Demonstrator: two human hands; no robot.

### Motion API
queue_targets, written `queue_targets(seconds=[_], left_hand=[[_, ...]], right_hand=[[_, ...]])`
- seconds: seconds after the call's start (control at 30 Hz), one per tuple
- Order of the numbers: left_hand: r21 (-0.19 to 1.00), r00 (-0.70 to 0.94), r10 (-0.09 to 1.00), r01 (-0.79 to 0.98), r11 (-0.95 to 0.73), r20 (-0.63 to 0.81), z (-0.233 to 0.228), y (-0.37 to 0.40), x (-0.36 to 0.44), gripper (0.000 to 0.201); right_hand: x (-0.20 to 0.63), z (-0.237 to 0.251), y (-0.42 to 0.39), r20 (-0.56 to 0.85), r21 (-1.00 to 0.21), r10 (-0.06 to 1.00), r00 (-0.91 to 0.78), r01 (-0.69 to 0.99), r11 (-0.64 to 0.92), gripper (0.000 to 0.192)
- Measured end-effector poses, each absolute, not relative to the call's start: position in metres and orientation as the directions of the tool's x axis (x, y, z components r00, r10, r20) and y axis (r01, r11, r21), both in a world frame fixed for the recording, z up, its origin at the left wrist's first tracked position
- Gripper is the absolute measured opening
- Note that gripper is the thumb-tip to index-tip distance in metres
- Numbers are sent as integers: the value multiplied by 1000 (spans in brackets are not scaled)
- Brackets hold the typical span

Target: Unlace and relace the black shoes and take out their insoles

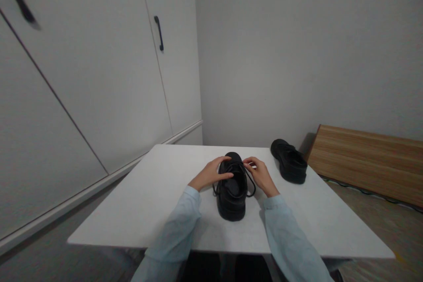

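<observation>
A black lace-up shoe (231, 211) stands on the white table in front of me, its heel toward me and its toe pointing away. My left hand (213, 172) grips the shoe's left side, with the thumb over the opening and the fingers near the laced front. At the right of the lacing, my right hand (259, 174) has thumb and fingertips pinched together on the black shoelace (254, 189). Part of the lace hangs in a loop beside the shoe, below that hand. Another lace end dangles on the left side, partly hidden by my left hand.
A second black shoe (292, 169) sits at the table's far right edge. The white table (148, 211) reaches toward the corner of the room. White cabinets (99, 75) with dark handles line the left, and a wood-grain panel (366, 163) stands beyond the table at right.
</observation>
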State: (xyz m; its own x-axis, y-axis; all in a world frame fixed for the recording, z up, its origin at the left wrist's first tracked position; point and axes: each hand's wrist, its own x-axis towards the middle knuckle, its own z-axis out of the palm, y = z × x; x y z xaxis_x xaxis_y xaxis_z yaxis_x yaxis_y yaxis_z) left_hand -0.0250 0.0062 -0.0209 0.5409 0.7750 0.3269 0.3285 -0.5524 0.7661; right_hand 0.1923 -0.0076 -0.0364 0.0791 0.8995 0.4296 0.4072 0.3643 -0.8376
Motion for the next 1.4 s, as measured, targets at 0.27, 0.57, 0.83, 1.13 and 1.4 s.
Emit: queue_targets(seconds=[0.27, 0.57, 0.83, 1.13, 1.4], left_hand=[[761, 546, 776, 344, -550, 314, -20, 6, -25, 62], [769, 545, 779, 337, -543, 311, -19, 4, -25, 60], [768, 544, 781, 342, -541, 307, -17, 4, -25, 59], [777, 537, 787, 338, -531, 304, -18, 5, -24, 58], [777, 538, 790, 346, -526, 295, -17, 4, -24, 59]], right_hand=[[191, -39, -7, 437, -832, 896, 80, 414, 369, 15], [188, -35, -9, 436, -875, 895, 100, 281, 395, 16], [187, -38, -8, 479, -861, 875, 75, 233, 451, 15], [186, -35, -9, 481, -868, 870, 107, 194, 457, 15], [185, -29, -13, 445, -895, 889, 110, 27, 445, 19]])
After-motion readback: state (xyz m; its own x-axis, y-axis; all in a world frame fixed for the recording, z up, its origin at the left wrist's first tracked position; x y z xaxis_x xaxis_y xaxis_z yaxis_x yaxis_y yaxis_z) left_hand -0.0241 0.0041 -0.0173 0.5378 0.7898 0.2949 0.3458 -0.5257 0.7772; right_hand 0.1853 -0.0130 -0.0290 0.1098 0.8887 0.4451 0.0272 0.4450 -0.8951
